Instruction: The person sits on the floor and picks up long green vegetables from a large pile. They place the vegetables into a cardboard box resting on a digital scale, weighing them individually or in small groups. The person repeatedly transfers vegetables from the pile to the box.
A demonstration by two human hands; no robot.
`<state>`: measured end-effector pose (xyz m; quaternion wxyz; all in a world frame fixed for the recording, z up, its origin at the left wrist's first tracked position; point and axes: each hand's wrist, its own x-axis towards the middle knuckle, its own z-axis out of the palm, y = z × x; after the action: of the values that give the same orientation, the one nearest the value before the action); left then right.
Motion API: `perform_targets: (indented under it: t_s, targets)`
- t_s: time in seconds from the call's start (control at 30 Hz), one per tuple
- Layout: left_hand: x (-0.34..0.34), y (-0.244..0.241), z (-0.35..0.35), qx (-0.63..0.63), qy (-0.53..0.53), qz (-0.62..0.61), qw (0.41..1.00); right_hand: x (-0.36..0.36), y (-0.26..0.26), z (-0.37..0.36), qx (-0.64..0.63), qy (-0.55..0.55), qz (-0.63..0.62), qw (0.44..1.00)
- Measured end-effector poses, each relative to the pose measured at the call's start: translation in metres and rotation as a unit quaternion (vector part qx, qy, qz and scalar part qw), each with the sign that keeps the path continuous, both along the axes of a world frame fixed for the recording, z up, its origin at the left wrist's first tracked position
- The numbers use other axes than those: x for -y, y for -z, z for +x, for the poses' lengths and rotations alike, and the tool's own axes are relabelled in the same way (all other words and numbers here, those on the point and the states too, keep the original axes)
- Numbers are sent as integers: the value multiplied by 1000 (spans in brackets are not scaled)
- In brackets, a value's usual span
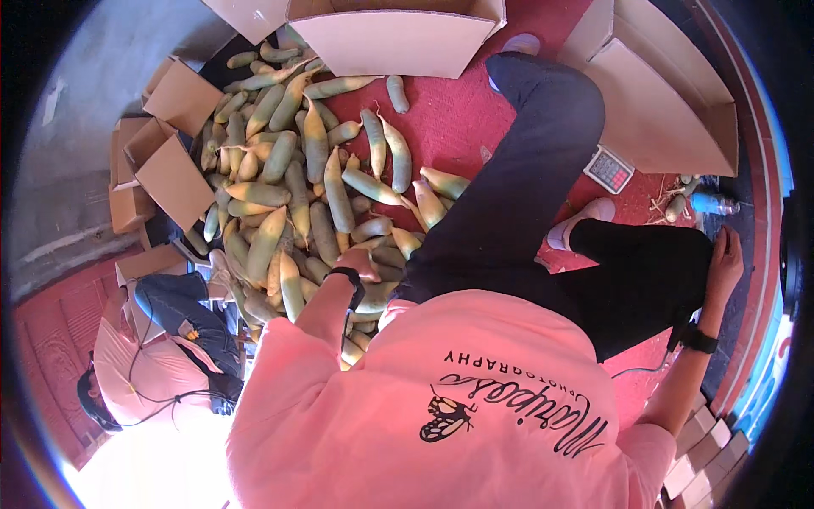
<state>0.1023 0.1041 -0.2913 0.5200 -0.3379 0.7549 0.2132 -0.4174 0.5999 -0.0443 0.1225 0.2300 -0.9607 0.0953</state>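
Note:
A large heap of green radishes (280,159), green with pale yellowish ends, lies on the red carpet (445,121) to my left. My left hand (359,262) reaches down onto the near side of this heap, its fingers curled among the radishes. Whether it grips one cannot be told from here. Out to the right, my right hand (726,257) rests against my bent knee, with nothing visible in it. A few radishes (439,197) lie close by my left leg.
An open cardboard box (394,41) stands ahead, another (661,108) at right. Small open boxes (175,178) line the left wall. Beside the right box are a keypad device (609,168), loose radishes (676,207) and a blue bottle (713,203). Another person (159,362) sits at left.

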Motion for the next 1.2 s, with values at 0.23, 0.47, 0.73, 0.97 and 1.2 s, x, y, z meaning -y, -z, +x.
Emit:
perform_targets:
  t_s: [0.23, 0.47, 0.73, 0.97, 1.2]
  targets:
    - [-14, 16, 7, -4, 31, -11, 999, 8, -1, 6, 8, 13, -33, 999]
    - [8, -22, 4, -138, 92, 12, 986, 25, -8, 14, -22, 15, -37, 999]
    - [85, -188, -81, -358, -323, -52, 875, 40, -21, 23, -13, 0, -92, 996]
    - [28, -297, -173, -643, -348, 147, 666, 112, -71, 73, -30, -117, -166, 979]
    - [-52, -340, -247, -513, -298, 394, 702, 187, -113, 122, -222, -420, -92, 875]
